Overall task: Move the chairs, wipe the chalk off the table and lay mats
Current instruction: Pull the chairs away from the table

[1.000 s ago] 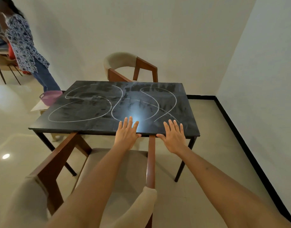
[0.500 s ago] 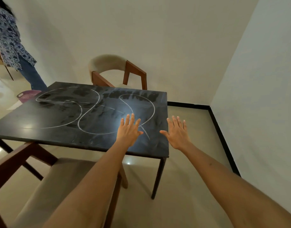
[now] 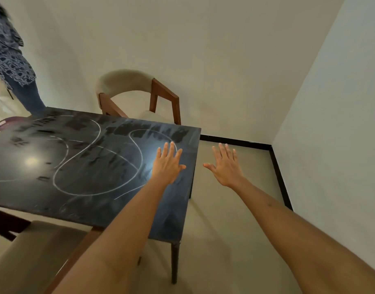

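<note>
1. My left hand (image 3: 166, 166) is flat and wide with the fingers straight, out over the right end of the dark counter (image 3: 173, 219). I cannot tell if it touches the top.
2. My right hand (image 3: 225, 167) is wide too and holds nothing. It hangs in the air past the counter's right edge, over the floor (image 3: 235, 219).
3. White chalk loops (image 3: 97, 158) curl all over the counter top, so no wiping is done yet, I think.
4. One chair (image 3: 139, 96) stands at the far side, tucked up to the counter, near the wall. Another chair (image 3: 33, 251) sits at the near side, by my left arm.
5. I think the step now is moving the chairs first (no cloth or mats in sight).
6. To do it well, I should grab a chair by its wooden arms with both hands, lift a little, and pull it well away so I can reach every side.
7. I should keep my arms off the chalk so it does not smear.
8. Someone in a patterned top (image 3: 8, 52) stands far left, next to a purple tub (image 3: 7, 123), so I must mind them.
</note>
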